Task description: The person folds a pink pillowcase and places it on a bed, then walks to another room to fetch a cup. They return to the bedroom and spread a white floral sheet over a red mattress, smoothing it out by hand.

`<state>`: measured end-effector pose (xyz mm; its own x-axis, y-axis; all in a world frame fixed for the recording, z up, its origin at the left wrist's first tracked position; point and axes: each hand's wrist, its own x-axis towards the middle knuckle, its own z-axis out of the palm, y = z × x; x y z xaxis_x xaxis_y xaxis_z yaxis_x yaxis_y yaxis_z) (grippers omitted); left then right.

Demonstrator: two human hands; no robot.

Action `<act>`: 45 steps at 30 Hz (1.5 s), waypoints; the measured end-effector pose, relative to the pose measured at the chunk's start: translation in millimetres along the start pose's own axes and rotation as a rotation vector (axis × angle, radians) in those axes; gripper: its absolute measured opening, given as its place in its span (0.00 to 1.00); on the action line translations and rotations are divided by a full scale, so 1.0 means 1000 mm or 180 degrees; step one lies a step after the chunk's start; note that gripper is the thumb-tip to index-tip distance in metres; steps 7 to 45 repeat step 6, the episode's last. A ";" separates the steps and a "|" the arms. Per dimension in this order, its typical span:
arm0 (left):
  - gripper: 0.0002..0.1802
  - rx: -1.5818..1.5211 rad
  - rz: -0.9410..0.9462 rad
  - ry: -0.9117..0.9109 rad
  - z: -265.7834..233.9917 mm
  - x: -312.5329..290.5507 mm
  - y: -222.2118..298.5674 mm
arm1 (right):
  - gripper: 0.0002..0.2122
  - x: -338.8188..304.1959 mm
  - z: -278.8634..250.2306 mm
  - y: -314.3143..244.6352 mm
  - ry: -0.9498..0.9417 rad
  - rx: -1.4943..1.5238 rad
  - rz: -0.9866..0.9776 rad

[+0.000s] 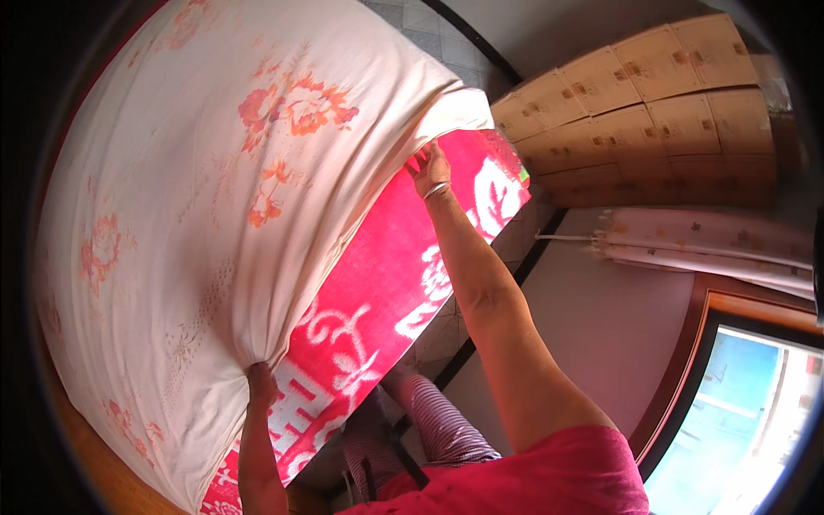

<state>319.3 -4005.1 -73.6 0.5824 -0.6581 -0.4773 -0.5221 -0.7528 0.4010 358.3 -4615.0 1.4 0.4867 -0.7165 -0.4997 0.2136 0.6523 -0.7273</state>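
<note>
A cream bed sheet (197, 163) with orange and pink flower prints covers most of the bed, rumpled into long folds along its near edge. Below that edge shows a bright red-pink blanket (369, 266) with white patterns. My left hand (262, 386) is closed on the sheet's edge at the lower middle, and the folds gather to a point there. Farther off, my right hand (432, 170), with a bangle at the wrist, reaches to the edge near the far corner. Its fingers look spread against the sheet's edge and blanket; their tips are partly hidden.
Stacked tan cartons (635, 94) stand along the wall at the upper right. A pinkish curtain (712, 245) hangs beside a brown-framed window (730, 421). Grey floor tiles (421, 26) show past the bed. My striped trouser legs (438, 421) are close to the bed's side.
</note>
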 end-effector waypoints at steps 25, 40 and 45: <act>0.13 0.0434 -0.0274 -0.0373 0.028 0.005 -0.027 | 0.27 0.033 -0.023 -0.021 -0.0155 -0.0148 0.0462; 0.13 0.0434 -0.0274 -0.0373 0.028 0.005 -0.027 | 0.27 0.033 -0.023 -0.021 -0.0155 -0.0148 0.0462; 0.13 0.0434 -0.0274 -0.0373 0.028 0.005 -0.027 | 0.27 0.033 -0.023 -0.021 -0.0155 -0.0148 0.0462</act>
